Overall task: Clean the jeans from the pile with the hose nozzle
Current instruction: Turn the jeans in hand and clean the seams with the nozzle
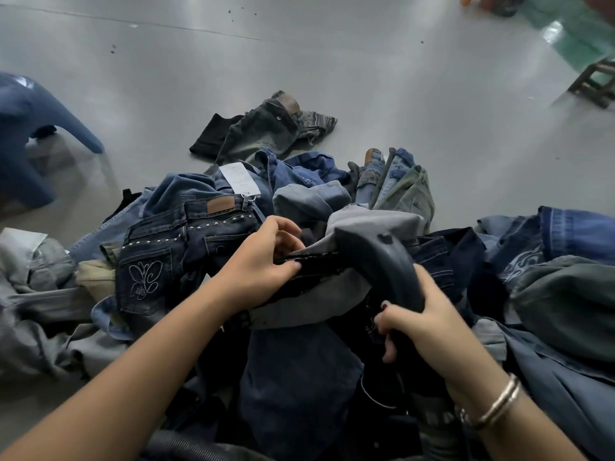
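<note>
jeans pile (299, 207) | L hand (266, 261) pinches grey pair (366, 224) | R hand (416, 321) grips nozzle (376, 254) | blue stool (30, 134) far left

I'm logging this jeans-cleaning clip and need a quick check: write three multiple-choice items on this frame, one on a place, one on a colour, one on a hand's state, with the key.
1. Where does the pair of jeans with the butterfly stitching lie?
A. left of the left hand
B. alone on the floor
C. on the stool

2. What colour is the plastic stool at the left edge?
A. red
B. blue
C. white

3. What is the right hand doing?
A. resting open on the floor
B. pinching a paper tag
C. gripping the dark hose nozzle

Key:
1 A, the butterfly pocket sits in the pile just left of the left hand.
2 B, its seat and legs are blue.
3 C, its fingers curl round the hose nozzle, whose head lies on grey jeans that the left hand holds.
</note>
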